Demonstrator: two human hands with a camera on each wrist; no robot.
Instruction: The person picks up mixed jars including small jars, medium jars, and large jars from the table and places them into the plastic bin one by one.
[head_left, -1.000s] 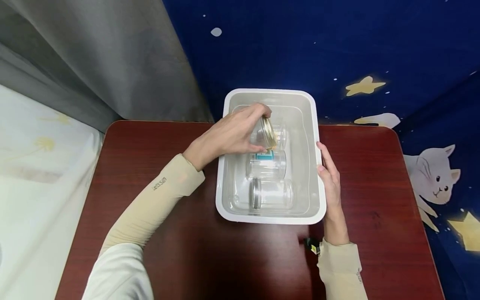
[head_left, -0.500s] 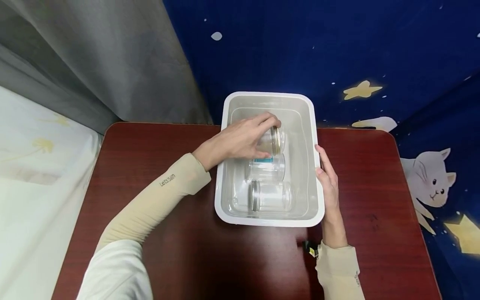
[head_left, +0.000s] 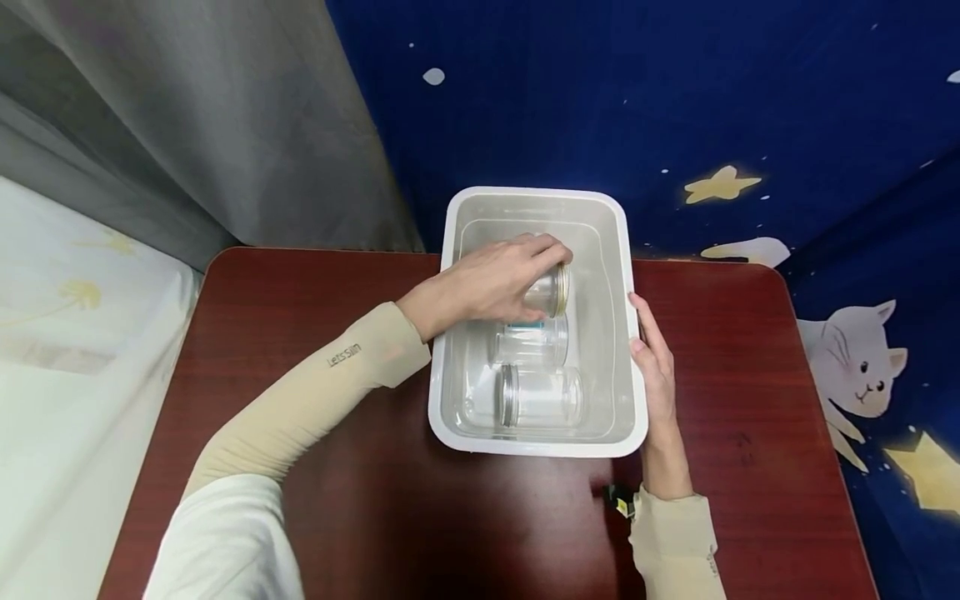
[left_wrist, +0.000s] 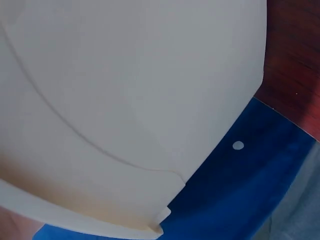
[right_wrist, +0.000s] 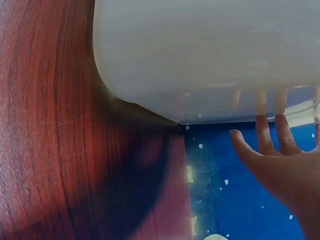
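My left hand (head_left: 495, 279) reaches over the near-left rim into a white plastic tub (head_left: 444, 392) and grips a clear jar (head_left: 542, 292) with a gold lid (head_left: 562, 290), lying on its side, lid to the right. Its fingers and thumb cover much of that jar. Just in front lies a clear jar with a teal label (head_left: 527, 326), its label partly under my thumb. Nearest me is a clear jar (head_left: 547, 396) with a silver lid at its left end. At the tub's right side, my right hand (head_left: 654, 362) touches the rim; in the right wrist view its fingers are spread and fairly straight against the wall.
The tub stands on a dark red wooden table (head_left: 720, 383). A small black object with a yellow mark (head_left: 621, 502) is by the right sleeve. Behind hangs a blue curtain (head_left: 540, 100) with stars and a cat, and a grey curtain (head_left: 225, 125) on the left.
My left hand has moved the gold-lidded jar down and to the right in the tub, and the jar has gone from tilted to nearly level. My right hand stays at the rim.
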